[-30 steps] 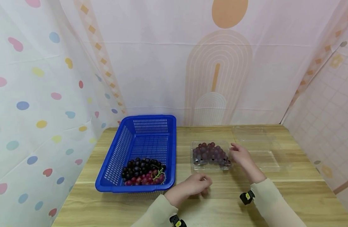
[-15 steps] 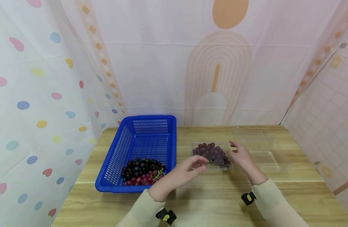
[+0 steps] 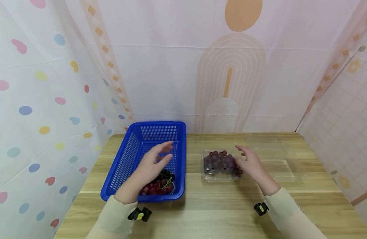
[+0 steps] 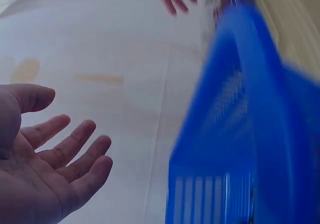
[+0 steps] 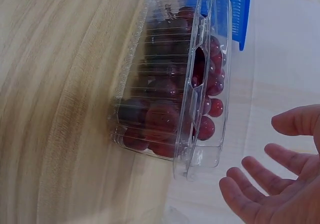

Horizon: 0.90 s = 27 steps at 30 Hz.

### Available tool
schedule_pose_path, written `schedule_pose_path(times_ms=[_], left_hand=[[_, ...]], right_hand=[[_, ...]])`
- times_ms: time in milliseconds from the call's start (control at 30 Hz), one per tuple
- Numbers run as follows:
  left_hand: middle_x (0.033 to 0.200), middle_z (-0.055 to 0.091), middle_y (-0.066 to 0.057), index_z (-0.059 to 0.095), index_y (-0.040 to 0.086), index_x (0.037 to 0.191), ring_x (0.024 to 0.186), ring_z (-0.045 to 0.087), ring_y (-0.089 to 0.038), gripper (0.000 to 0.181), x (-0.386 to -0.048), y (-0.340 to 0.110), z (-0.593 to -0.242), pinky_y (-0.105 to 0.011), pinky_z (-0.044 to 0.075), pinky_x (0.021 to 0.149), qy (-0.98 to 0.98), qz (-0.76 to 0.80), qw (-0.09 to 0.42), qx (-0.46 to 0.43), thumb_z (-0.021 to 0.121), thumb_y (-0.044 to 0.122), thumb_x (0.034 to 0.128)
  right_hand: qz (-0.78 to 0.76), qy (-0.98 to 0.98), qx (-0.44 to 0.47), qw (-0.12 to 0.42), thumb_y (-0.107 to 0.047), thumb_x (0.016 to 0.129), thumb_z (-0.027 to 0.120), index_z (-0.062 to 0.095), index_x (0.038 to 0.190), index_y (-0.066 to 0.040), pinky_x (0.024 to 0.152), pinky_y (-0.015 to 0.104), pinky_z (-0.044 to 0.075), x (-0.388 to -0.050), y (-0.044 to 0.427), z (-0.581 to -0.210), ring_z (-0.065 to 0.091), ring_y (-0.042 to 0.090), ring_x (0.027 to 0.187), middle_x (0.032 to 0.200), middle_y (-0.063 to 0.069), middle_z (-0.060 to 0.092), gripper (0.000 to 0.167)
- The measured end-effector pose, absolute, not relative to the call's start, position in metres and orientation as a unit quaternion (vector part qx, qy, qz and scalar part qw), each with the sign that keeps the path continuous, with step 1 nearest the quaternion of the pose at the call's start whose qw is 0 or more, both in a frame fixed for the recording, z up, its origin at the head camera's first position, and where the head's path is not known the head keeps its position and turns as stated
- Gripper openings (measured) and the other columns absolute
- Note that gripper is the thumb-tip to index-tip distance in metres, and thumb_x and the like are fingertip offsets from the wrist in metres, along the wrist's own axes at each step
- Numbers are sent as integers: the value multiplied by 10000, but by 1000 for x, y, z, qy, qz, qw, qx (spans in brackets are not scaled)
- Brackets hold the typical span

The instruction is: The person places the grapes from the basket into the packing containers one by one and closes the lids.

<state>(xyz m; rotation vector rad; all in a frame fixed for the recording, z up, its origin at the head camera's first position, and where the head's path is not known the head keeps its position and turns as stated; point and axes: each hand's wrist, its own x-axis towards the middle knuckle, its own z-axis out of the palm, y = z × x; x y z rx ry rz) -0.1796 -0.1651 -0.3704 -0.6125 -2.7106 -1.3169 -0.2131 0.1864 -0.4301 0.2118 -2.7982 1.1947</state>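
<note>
My left hand (image 3: 150, 166) hovers over the blue basket (image 3: 181, 139), fingers spread and slightly bent, with nothing held. Beneath it in the basket lie dark grapes (image 3: 169, 174) and red grapes (image 3: 159, 186) on green stems, partly hidden by the hand. A clear plastic box (image 3: 208, 177) packed with reddish-purple grapes (image 3: 219, 161) stands right of the basket; its lid appears closed over them in the right wrist view. Beside the right end of that box is my right hand (image 3: 251, 164), fingers loosely bent and holding nothing. A gap separates the hand from the box in the right wrist view.
Clear plastic containers (image 3: 279, 166) lie at the back right of the wooden table (image 3: 213, 215). Patterned curtains (image 3: 159, 73) hang behind and at both sides. The basket's raised rim stands between the left hand and the grape box.
My left hand has moved from in front of the grape box, up and left, to above the basket. My right hand has shifted slightly left and stays beside the box.
</note>
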Motion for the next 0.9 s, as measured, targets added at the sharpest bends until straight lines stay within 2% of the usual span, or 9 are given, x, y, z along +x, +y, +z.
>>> schedule_pose_path(times_ms=[233,400,567,700,900], left_hand=[[1466,370,-203,332,57,1465,1338,341,-393,527,-185,-227,-371,-589,312,1046,-927,-338,59,-151,483,250,998],[1503,230,-293,214,8,1494,1368,209,-485,590,-187,-268,-377,-640,223,1061,-948,-297,33,-113,455,236,1006],[1491,145,-364,121,-66,1485,1355,144,-539,655,-189,-301,-389,-663,191,1053,-948,-308,-7,-81,466,205,999],[1463,156,-401,98,-113,1466,1315,187,-578,655,-189,-321,-401,-667,232,1029,-943,-326,-27,-59,460,169,998],[1397,279,-421,95,-126,1457,1231,385,-548,597,-187,-332,-413,-595,404,953,-928,-365,-75,-11,356,202,1032]], right_hand=[[383,-916,106,54,-54,878,567,482,1349,1,869,538,474,-215,181,-428,524,434,1125,1318,262,492,482],[376,-918,118,49,-65,883,569,484,1349,-7,876,537,476,-217,176,-427,519,427,1140,1328,256,484,477],[368,-918,136,55,-66,887,587,500,1338,-16,855,524,485,-218,171,-426,525,415,1130,1325,241,490,462],[364,-914,163,69,-56,873,610,518,1323,-25,848,513,492,-218,164,-424,538,399,1101,1295,227,519,461],[366,-908,194,65,-68,882,617,521,1332,-61,849,465,492,-219,149,-419,557,350,1071,1316,194,514,460]])
